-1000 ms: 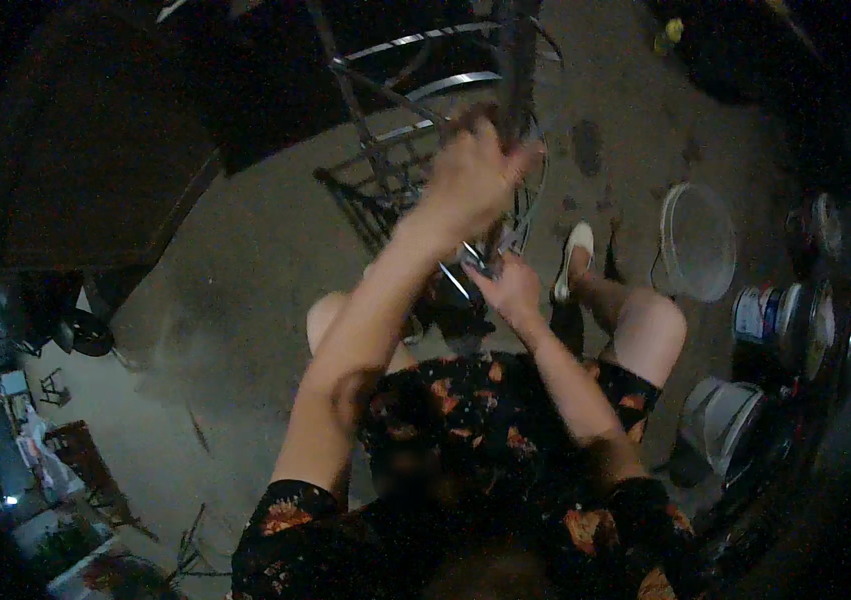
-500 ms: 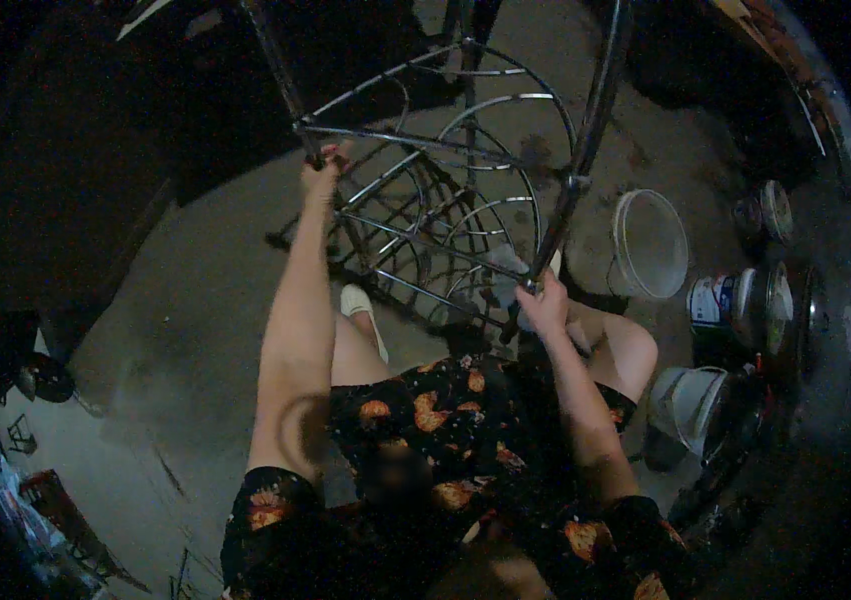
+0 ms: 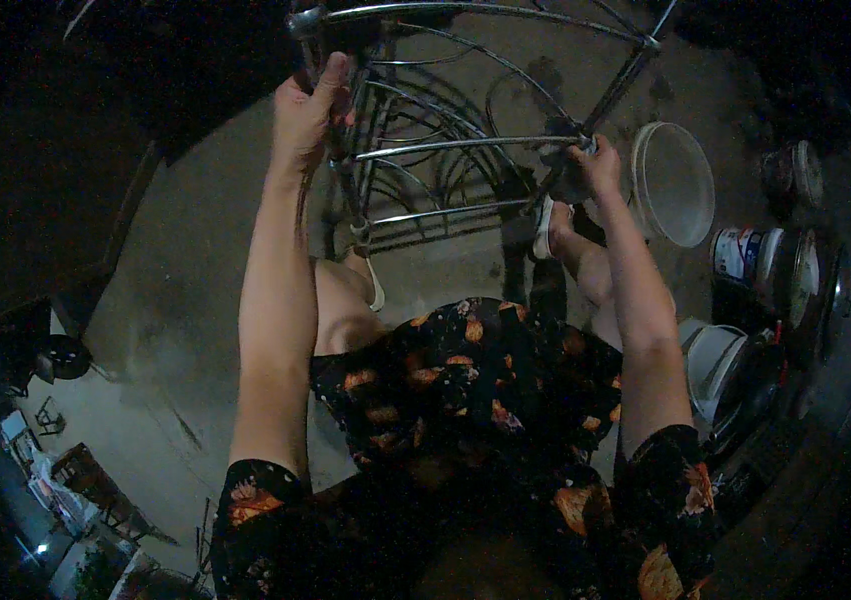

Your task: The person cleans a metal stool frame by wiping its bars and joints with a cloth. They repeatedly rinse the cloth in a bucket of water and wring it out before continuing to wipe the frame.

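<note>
A shiny metal tube rack [image 3: 460,145] with curved bars and several tiers stands in front of me, its top reaching past the upper edge. My left hand [image 3: 307,118] is closed around its left upright, just below a corner joint. On the opposite side, my right hand [image 3: 600,168] is closed at the right upright, where a crossbar meets it. A dark grey, soft-looking piece [image 3: 567,172], perhaps a cloth, shows under the right fingers; the dim light hides its details. Both arms are stretched forward, and my feet are on either side of the rack.
An open white bucket [image 3: 673,185] is right of the rack. Further right are a labelled tub [image 3: 740,255] and a pale bucket with a handle [image 3: 715,365]. A dark panel-like surface [image 3: 45,200] lies left. Small furniture and clutter [image 3: 95,485] fill the lower left.
The rack has tilted and shifted, its near bars now higher in view. My left hand has risen with it. My right hand has moved up and to the right along the rack.
</note>
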The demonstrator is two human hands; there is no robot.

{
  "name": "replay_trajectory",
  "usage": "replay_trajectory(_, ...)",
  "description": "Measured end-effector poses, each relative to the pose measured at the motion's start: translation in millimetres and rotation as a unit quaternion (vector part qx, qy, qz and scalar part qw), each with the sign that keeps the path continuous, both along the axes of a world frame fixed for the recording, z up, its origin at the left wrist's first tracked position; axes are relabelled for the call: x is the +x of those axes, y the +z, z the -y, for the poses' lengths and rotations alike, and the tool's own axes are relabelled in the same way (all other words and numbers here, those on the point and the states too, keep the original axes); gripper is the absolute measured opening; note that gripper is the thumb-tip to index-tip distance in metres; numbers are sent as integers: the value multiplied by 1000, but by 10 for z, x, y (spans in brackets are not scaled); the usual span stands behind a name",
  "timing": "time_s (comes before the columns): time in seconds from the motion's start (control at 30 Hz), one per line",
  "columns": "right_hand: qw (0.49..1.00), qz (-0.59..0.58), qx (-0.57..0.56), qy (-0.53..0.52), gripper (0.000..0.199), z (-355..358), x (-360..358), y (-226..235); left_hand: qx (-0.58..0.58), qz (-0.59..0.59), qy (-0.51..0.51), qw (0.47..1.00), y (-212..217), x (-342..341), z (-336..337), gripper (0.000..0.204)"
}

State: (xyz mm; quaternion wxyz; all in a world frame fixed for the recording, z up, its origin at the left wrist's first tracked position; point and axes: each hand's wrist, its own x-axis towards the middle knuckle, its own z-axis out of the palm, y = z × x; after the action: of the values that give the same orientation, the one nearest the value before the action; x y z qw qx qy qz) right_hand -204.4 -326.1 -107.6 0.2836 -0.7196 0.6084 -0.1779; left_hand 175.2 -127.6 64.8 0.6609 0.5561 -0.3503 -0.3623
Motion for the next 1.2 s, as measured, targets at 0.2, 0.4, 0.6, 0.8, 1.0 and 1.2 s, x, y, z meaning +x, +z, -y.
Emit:
replay_trajectory(0.2,969,179,18,-171,69,-361,-326,60,78,6,86,993,328,-669,-38,35)
replay_trajectory(0.4,960,261,56,-86,54,-1072,36,-79,32,9,37,999,104,-1002,170,35)
replay_trajectory(0.6,962,-85,-124,230,15,-1255,179,-1257,53,-105,-143,983,29,-1372,421,37)
replay_trajectory(0.8,969,50,63,235,29,-2727,873,-466,135,-68,-29,988,-192,-1382,479,39)
replay_trajectory(1.0,886,365,286,-14,40,-2362,761,77,131,2,-52,990,-21,-1434,481,36)
replay_trajectory(1.2,885,404,227,-49,36,-1978,335,727,66,9,-11,998,724,-1463,174,36)
